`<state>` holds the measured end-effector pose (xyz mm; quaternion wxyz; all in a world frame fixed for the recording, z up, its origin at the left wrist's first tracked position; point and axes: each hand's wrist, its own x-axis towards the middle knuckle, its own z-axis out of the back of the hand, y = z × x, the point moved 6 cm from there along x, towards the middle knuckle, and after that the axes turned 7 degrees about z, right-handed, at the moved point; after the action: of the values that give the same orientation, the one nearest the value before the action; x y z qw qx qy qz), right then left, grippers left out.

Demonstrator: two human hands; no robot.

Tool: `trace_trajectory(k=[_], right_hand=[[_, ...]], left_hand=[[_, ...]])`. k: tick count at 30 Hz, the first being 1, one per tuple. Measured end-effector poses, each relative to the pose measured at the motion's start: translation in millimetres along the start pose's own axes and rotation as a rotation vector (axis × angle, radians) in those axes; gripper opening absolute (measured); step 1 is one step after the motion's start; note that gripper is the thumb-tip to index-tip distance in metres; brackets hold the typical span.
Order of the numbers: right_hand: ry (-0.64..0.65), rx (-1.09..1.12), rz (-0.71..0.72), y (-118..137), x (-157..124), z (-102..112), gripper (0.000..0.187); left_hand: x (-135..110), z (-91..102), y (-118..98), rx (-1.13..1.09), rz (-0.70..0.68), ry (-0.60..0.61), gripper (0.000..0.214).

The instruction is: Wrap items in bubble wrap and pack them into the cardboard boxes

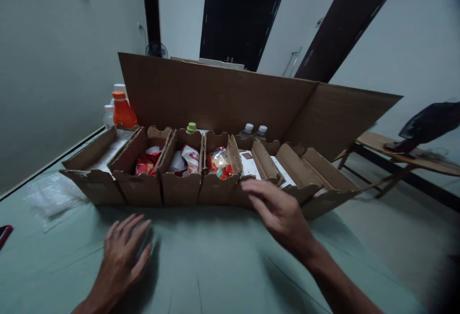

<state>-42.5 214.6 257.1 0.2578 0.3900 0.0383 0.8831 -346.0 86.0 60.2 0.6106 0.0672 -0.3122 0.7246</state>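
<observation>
Cardboard boxes (181, 192), narrow and open-topped, stand side by side in a row across a bench (204, 261) covered in pale green cloth, seen from the wearer's head. The left hand (124, 252) is low over the cloth in front of the left part of the row, palm down, fingers loosely spread, holding nothing. The right hand (275, 204) is at the front of the row's right half, thumb apart and fingers gently bent, with nothing visible in its grasp; whether its fingertips touch the cardboard cannot be told.

A red packet (145, 163) lies in the second box from the left, a red-and-white packet (191, 158) in the third, and a clear-and-red packet (218, 160) in the fourth. Just right of these, a white item (249, 164) sits in the next box. Behind the row rise an orange bottle (124, 112) at left, a green cap (191, 128) near the middle, and a tall cardboard panel (215, 91). Clear plastic wrapping (55, 196) lies on the cloth at left.
</observation>
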Motion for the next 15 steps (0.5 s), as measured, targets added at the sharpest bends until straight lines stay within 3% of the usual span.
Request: trace_trajectory(k=[2, 4, 7, 12, 15], right_hand=[[0.179, -0.096, -0.013, -12.0, 49.1, -13.3, 0.022], [0.541, -0.255, -0.077, -26.9, 85.8, -42.9, 0.024], [0.932, -0.348, -0.121, -42.6, 111.4, -86.8, 0.023], [1.094, -0.354, -0.160, -52.9, 108.8, -146.3, 0.012], [1.048, -0.359, -0.176, -51.3, 110.0, -147.9, 0.015]], left_hand=[[13.4, -12.4, -24.1, -0.110, -0.109, -0.008, 0.030], [23.0, -25.0, -40.9, -0.189, -0.139, -0.016, 0.026], [23.7, -40.8, -53.8, -0.245, -0.128, 0.009, 0.023], [15.6, -41.7, -54.9, -0.291, -0.113, 0.023, 0.022], [17.0, -39.3, -54.1, -0.325, -0.111, 0.024, 0.022]])
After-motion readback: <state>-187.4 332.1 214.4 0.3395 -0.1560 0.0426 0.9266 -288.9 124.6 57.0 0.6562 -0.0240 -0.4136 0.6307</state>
